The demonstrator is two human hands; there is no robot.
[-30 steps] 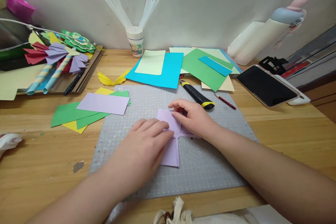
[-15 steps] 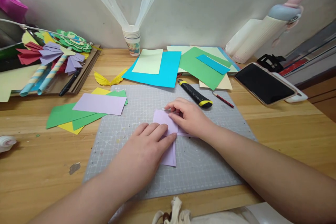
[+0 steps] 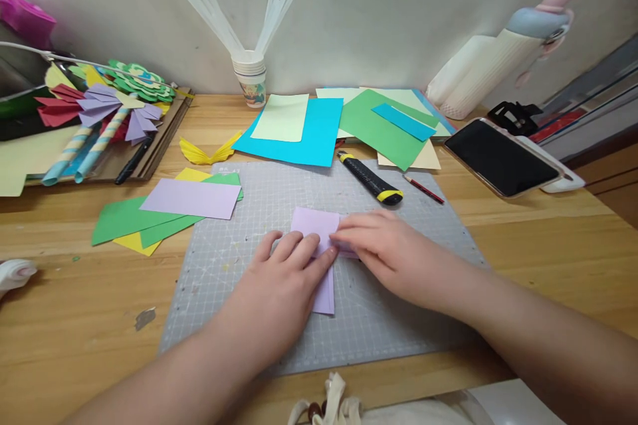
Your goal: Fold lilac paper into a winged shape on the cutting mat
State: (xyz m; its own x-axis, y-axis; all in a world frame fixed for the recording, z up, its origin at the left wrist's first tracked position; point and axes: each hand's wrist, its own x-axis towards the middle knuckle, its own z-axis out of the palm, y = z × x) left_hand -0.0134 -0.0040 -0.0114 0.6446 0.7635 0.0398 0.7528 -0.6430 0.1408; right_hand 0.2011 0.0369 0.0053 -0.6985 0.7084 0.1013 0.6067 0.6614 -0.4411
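A folded purple paper (image 3: 315, 218) lies on the grey cutting mat (image 3: 399, 319), one part pointing toward me and another reaching right, under my right hand. My left hand (image 3: 284, 272) rests over its left side, fingers spread and pressing it down, the thumb tip at the inner corner. From the right, my right hand (image 3: 383, 246) has its fingers drawn together on the right-hand part, their tips close to my left thumb. That part is mostly covered by the right hand. Beyond the hands a black and yellow utility knife (image 3: 371, 179) lies on the mat.
Purple, green and yellow paper strips (image 3: 192, 198) overlap at the mat's left edge. Behind are blue paper (image 3: 319, 139), green paper (image 3: 383, 126), a pencil (image 3: 423, 189) and a paper cup (image 3: 253, 89) of straws. A phone (image 3: 501, 156) and a bottle (image 3: 498, 60) stand right.
My right hand has moved from the paper's upper right edge down and to the right, onto the part that reaches right. The left hand stays nearly in place.
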